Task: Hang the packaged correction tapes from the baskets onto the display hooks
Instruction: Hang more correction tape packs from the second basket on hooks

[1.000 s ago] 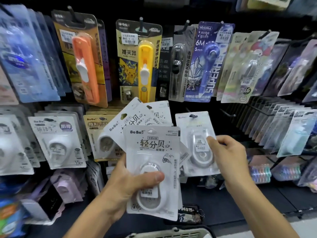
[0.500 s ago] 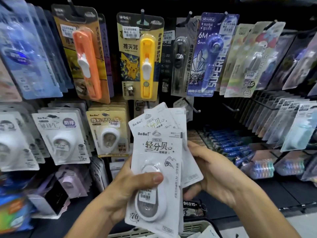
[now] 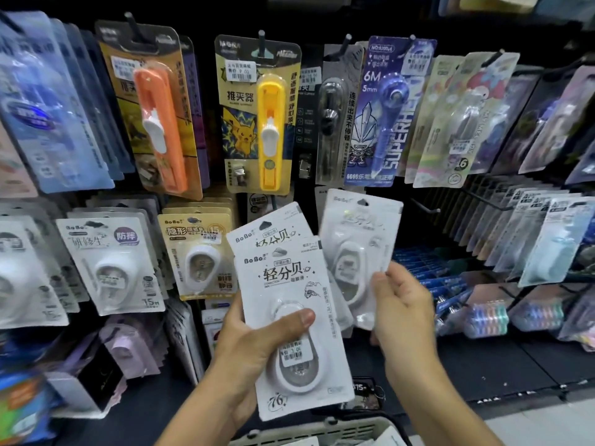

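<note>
Gripping a small stack of white packaged correction tapes [image 3: 291, 320], the left hand [image 3: 257, 346] sits low and centre in the head view; its thumb lies across the front pack's blister, the other fingers are curled behind, and a second pack fans out above and behind the first; how many sit in that stack, I cannot tell. Over to the right hand [image 3: 402, 320]; it holds one single pack [image 3: 359, 249] by its lower right edge, thumb pressed on the front and fingers hidden behind, so how they lie I cannot say; the pack stands upright, slightly tilted, its hang hole at the top, just right of the stack and slightly behind it, in front of the dark gap in the lower row; whether it hangs on any peg, I cannot tell. A bare display hook [image 3: 425, 206] juts out just right of that pack's top corner. Left of the stack hang a yellow-carded correction tape [image 3: 198, 255] and more white packs [image 3: 112, 268]; along the top row, an orange clip pusher [image 3: 161, 123], a yellow clip pusher [image 3: 269, 130] and a blue correction pen pack [image 3: 391, 114]; at the bottom edge, the rim of a pale basket [image 3: 322, 431] peeks in below the hands; blue items [image 3: 428, 272] lie on the shelf at right.
</note>
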A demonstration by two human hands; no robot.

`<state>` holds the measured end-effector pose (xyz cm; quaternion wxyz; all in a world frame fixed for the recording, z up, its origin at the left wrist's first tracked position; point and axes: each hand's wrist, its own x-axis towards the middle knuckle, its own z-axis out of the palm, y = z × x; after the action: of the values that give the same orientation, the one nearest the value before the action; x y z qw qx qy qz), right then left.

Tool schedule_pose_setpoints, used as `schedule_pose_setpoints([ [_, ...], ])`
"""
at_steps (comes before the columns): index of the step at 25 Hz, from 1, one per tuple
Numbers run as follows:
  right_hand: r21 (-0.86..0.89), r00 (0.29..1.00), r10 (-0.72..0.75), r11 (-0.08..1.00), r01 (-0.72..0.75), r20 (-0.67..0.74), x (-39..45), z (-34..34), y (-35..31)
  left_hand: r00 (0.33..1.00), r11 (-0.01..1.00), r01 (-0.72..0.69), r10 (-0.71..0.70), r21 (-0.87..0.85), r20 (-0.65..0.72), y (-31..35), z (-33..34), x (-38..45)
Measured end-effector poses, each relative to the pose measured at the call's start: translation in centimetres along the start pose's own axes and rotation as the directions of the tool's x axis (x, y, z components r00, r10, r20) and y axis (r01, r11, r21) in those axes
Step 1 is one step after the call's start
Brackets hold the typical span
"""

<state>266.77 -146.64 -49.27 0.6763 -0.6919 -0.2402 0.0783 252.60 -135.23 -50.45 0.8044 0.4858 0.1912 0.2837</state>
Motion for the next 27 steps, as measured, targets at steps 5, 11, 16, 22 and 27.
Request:
schedule_pose_setpoints([
  [5,-0.182,0.997,-0.011,0.983,-0.004,-0.081,2.9,-4.9,-0.6,0.999,0.999,-0.037,0.037,0.025,-0.012,1.1,-1.6,0.2],
  [11,-0.274,0.993,-0.030,0.962,-0.003,-0.116,2.8,-4.9,0.4,0.997,0.998,-0.050,0.047,0.034,0.068,1.0,-1.3,0.2],
  [16,-0.224,0.977,-0.094,0.973,0.050,-0.190,2.7,-5.2,-0.3,0.997,0.998,-0.050,0.047,0.030,0.068,0.9,-1.6,0.2],
  [22,0.275,0.945,0.288,0.906,-0.321,0.155,3.2,-3.8,0.0,0.997,0.998,-0.056,0.054,0.022,0.052,1.1,-1.8,0.5],
  [27,-0.102,0.998,0.055,0.993,-0.053,0.011,3.7,-4.5,0.7,0.997,0.999,-0.045,0.043,0.026,0.059,1.0,-1.9,0.8],
])
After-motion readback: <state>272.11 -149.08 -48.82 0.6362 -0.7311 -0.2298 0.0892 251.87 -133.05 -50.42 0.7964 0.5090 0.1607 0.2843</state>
